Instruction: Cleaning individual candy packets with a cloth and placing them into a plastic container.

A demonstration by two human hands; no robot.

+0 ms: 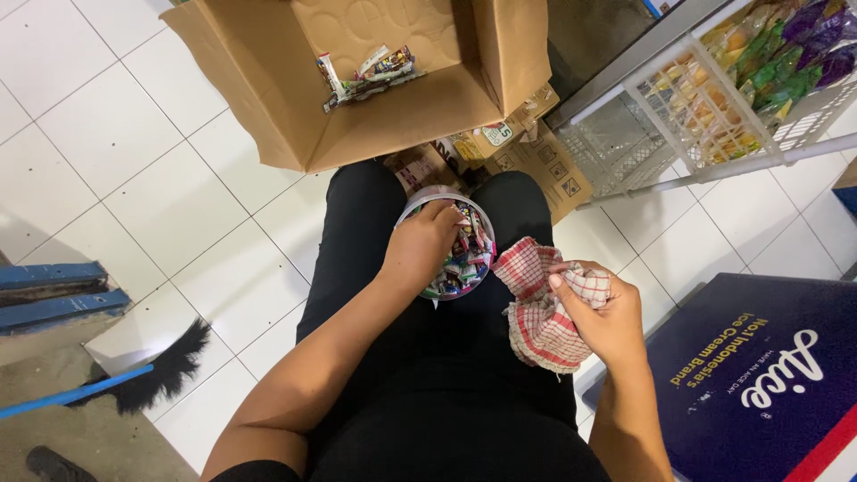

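A round white container (478,214) full of small wrapped sweets rests on my lap, between my black-clad thighs. My left hand (420,245) lies over its left side, fingers curled down among the wrappers. My right hand (607,312) grips a red-and-white checked cloth (536,321), which hangs bunched just right of the container. An open cardboard box (268,80) stands on the floor ahead of my knees, with a few wrapped sweets (370,71) lying at its bottom.
Flattened cartons (536,161) lie under the box. A white wire rack (687,116) with snack bags stands at the upper right. A dark blue lid or mat (759,375) sits at lower right. A black-bristled broom with a blue handle (134,379) lies at lower left on white tiles.
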